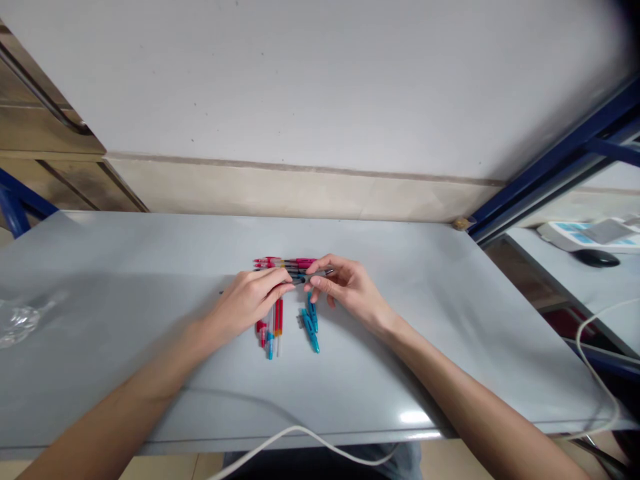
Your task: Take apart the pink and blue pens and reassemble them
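Over the middle of the grey table, my left hand is closed on a thin dark pen part. Facing it, my right hand pinches a grey pen barrel with a dark tip pointing right. The two parts meet or nearly meet between my fingertips; I cannot tell whether they are joined. Behind my hands lie several pink-red pens in a row. Below my left hand are red refills, a red pen part and a blue-tipped tube. Turquoise pen barrels lie below my right hand.
A crumpled clear plastic bag lies on the table at far left. A white cable loops across the front edge. Blue metal posts rise at the right, with a black mouse on another desk beyond.
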### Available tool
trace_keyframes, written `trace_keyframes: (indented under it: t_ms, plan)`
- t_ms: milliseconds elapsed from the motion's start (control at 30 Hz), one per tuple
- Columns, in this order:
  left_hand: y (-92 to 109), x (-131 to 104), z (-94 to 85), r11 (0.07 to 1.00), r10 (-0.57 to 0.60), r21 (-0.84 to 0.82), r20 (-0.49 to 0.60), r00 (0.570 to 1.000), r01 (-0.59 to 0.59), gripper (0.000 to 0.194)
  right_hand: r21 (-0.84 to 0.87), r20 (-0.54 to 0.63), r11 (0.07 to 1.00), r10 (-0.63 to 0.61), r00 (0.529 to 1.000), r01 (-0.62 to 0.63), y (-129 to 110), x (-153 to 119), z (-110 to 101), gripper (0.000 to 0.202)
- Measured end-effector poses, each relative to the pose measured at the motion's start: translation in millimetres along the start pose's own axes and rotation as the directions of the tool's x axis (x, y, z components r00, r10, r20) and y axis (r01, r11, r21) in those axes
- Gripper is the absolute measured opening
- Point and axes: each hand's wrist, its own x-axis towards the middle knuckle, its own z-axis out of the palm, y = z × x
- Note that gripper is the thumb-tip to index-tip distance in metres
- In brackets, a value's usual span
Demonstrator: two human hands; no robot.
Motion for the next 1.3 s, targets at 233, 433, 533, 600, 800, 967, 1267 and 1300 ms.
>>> trace_keyframes:
  t_ms: [233,433,533,600,800,967,1267,1300]
  plan:
    - [4,2,3.8,1.0,-0.01,0.002,0.056,0.998,0.01,0.021,-0.313,-0.042,0.933,-0.203,0.978,0.18,-1,-7,13,0.018]
    - [21,3,2.6,0.999,-0.02,-0.036,0.038,0.999,0.022,0.067,-0.563,0.007,0.747,-0.424,0.906,0.354,-1,-14,26,0.013]
    - [26,4,0.9,0.999,0.042,0.023,-0.005,0.999,-0.041,0.071,-0.576,-0.099,0.776,-0.379,0.92,0.258,-1,-12,26,0.02]
    - [30,5,0.6,0.993,0.094,0.07,0.011,0.996,-0.094,0.075,-0.542,-0.129,0.823,-0.282,0.951,0.17,-2,-11,26,0.03]
    - [35,4,2.6,0.981,0.192,0.033,0.015,0.981,-0.192,0.081,-0.413,-0.168,0.907,-0.161,0.973,0.079,-6,-11,28,0.052]
    - [25,3,-6.5,0.986,0.165,0.031,-0.188,0.968,-0.162,0.074,-0.346,-0.194,0.936,-0.135,0.972,0.061,-6,-10,23,0.051]
    - [2,9,-12.9,0.988,0.036,0.156,-0.151,0.988,-0.012,0.015,-0.253,-0.309,0.967,-0.105,0.945,0.025,-4,-6,11,0.043]
    - [3,8,-11.5,0.991,0.043,0.132,-0.146,0.988,-0.023,0.014,-0.254,-0.304,0.967,-0.074,0.95,-0.006,-4,-6,11,0.051]
